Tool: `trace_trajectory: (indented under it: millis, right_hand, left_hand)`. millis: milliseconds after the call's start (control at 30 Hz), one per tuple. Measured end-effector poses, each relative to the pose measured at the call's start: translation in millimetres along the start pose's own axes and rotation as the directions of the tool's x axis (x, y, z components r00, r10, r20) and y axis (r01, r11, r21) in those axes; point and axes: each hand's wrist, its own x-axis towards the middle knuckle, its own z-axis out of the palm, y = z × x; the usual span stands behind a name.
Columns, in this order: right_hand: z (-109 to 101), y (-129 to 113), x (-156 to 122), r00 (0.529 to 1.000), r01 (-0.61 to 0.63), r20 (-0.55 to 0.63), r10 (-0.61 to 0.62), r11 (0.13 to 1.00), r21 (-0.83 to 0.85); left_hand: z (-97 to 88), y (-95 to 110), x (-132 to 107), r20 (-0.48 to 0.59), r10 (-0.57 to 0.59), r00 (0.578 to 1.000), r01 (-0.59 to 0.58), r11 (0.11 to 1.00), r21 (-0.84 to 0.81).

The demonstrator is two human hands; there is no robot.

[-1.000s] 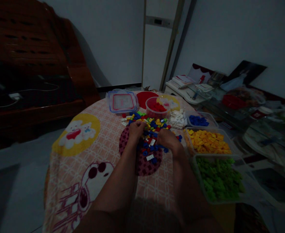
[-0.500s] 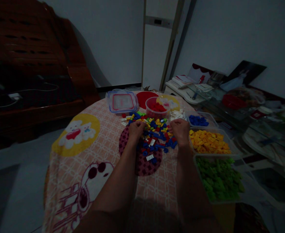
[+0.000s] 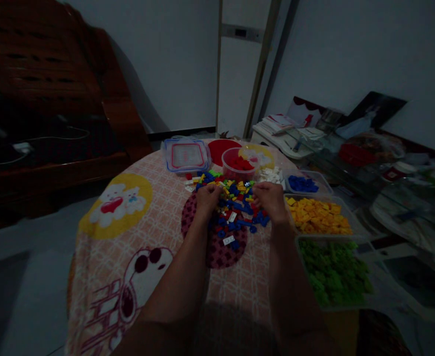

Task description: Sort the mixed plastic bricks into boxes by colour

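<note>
A heap of small mixed-colour bricks [image 3: 236, 205] lies on a round table with a cartoon-print cloth [image 3: 128, 232]. My left hand [image 3: 207, 199] rests on the heap's left side with its fingers curled down into the bricks. My right hand [image 3: 271, 198] sits at the heap's right edge, fingers bent and closed. What either hand holds is hidden by the fingers.
Along the right stand clear tubs of blue bricks [image 3: 302, 184], yellow bricks [image 3: 316, 216] and green bricks [image 3: 332, 272]. A round tub of red bricks [image 3: 238, 164], a white brick pile [image 3: 271, 174], a lidded box [image 3: 186, 155]. Cluttered low table at right, dark wooden bench at left.
My right hand swung from the heap's near right out toward the yellow tub, then came back a little left and farther onto the heap's far right edge. The left hand stayed put.
</note>
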Motion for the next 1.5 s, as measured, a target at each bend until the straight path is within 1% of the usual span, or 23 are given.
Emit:
trace_trajectory:
  millis: [33, 67, 133, 167, 200, 233, 267, 333, 367, 467, 533, 600, 700, 867, 1000, 1067, 1133, 1233, 1300, 1367, 1433, 1467, 1500]
  right_hand:
    - [5.3, -3.3, -4.6, 0.989, -0.003, 0.147, 0.014, 0.997, -0.074]
    - [11.5, -6.2, -9.1, 0.957, 0.008, 0.288, 0.034, 0.99, -0.143]
    - [25.2, -10.7, -16.7, 0.86, 0.068, 0.503, 0.08, 0.961, -0.269]
    - [31.5, -11.9, -19.3, 0.813, 0.111, 0.573, 0.101, 0.94, -0.324]
    - [36.6, -12.5, -21.0, 0.782, 0.16, 0.613, 0.115, 0.913, -0.376]
    - [40.2, -12.4, -21.7, 0.769, 0.21, 0.628, 0.118, 0.882, -0.423]
    - [41.9, -11.9, -21.4, 0.773, 0.255, 0.625, 0.109, 0.848, -0.464]
    - [39.8, -10.0, -18.8, 0.817, 0.31, 0.573, 0.066, 0.787, -0.534]
    - [36.5, -8.9, -16.9, 0.842, 0.316, 0.538, 0.045, 0.767, -0.559]
    - [23.1, -6.1, -11.8, 0.893, 0.268, 0.448, 0.04, 0.752, -0.602]
    - [15.0, -4.8, -10.2, 0.907, 0.242, 0.417, 0.054, 0.745, -0.621]
    - [9.9, -3.7, -9.7, 0.909, 0.25, 0.414, 0.053, 0.725, -0.642]
    - [7.6, -2.9, -10.1, 0.9, 0.271, 0.431, 0.068, 0.688, -0.674]
    - [11.4, -6.2, -11.6, 0.9, 0.26, 0.419, 0.121, 0.623, -0.738]
    - [14.9, -10.5, -13.2, 0.91, 0.23, 0.382, 0.163, 0.568, -0.79]
    - [15.2, -10.8, -13.0, 0.919, 0.217, 0.361, 0.16, 0.559, -0.8]
    - [14.0, -9.7, -12.0, 0.919, 0.227, 0.366, 0.145, 0.565, -0.793]
    - [11.3, -7.5, -10.4, 0.905, 0.261, 0.408, 0.123, 0.597, -0.758]
    - [10.7, -7.2, -10.3, 0.893, 0.272, 0.431, 0.129, 0.608, -0.746]
    - [11.7, -8.4, -11.5, 0.893, 0.271, 0.427, 0.146, 0.583, -0.766]
    - [13.5, -10.3, -13.4, 0.902, 0.268, 0.404, 0.15, 0.539, -0.798]
    - [14.1, -11.1, -14.2, 0.906, 0.264, 0.396, 0.151, 0.529, -0.806]
    - [14.3, -11.6, -14.8, 0.905, 0.259, 0.397, 0.156, 0.538, -0.802]
  left_hand:
    - [-0.1, 0.1, 0.1, 0.001, 0.003, 1.0, -0.003, 1.0, 0.0]
    - [-0.2, 0.3, 0.2, 0.003, 0.007, 1.0, -0.007, 1.0, 0.001]
    - [-0.4, 1.0, 0.5, 0.007, 0.014, 1.0, -0.014, 1.0, 0.002]
    - [-0.5, 1.4, 0.6, 0.007, 0.017, 1.0, -0.018, 1.0, 0.005]
    - [-0.7, 2.0, 0.6, 0.006, 0.02, 1.0, -0.021, 1.0, 0.009]
    - [-0.8, 2.6, 0.5, 0.004, 0.021, 1.0, -0.021, 1.0, 0.013]
    - [-0.8, 3.2, 0.2, 0.002, 0.018, 1.0, -0.018, 1.0, 0.016]
    - [-1.0, 4.4, -0.9, 0.001, 0.013, 1.0, -0.013, 1.0, 0.014]
    - [-1.1, 4.9, -1.8, 0.003, 0.014, 1.0, -0.014, 1.0, 0.009]
    - [-1.2, 5.2, -4.1, 0.009, 0.018, 1.0, -0.018, 1.0, -0.009]
    - [-1.0, 4.2, -4.5, 0.009, 0.012, 1.0, -0.012, 1.0, -0.016]
    - [-0.5, 2.5, -3.6, 0.0, 0.009, 1.0, -0.009, 1.0, -0.003]
    - [0.4, -0.5, -1.3, -0.013, 0.019, 1.0, -0.018, 1.0, 0.017]
    - [0.5, -1.9, 1.0, -0.018, 0.021, 1.0, -0.021, 1.0, 0.019]
    - [-0.4, 0.7, 0.4, -0.005, 0.004, 1.0, -0.004, 0.999, 0.037]
    - [-0.6, 1.5, -0.4, -0.006, 0.001, 1.0, -0.001, 0.999, 0.047]
    - [-0.4, 1.3, -0.6, -0.01, 0.0, 1.0, 0.0, 0.999, 0.052]
    - [0.4, -0.7, 0.4, -0.003, -0.004, 1.0, 0.004, 0.999, 0.037]
    - [0.9, -2.3, 1.6, 0.0, -0.002, 1.0, 0.002, 1.0, 0.026]
    - [1.0, -3.1, 2.3, 0.002, 0.002, 1.0, -0.002, 1.0, 0.022]
    - [0.8, -2.8, 2.3, 0.001, 0.009, 1.0, -0.009, 1.0, 0.017]
    - [0.5, -2.2, 2.0, 0.001, 0.009, 1.0, -0.009, 1.0, 0.012]
    - [0.3, -1.5, 1.6, 0.001, 0.008, 1.0, -0.008, 1.0, 0.006]
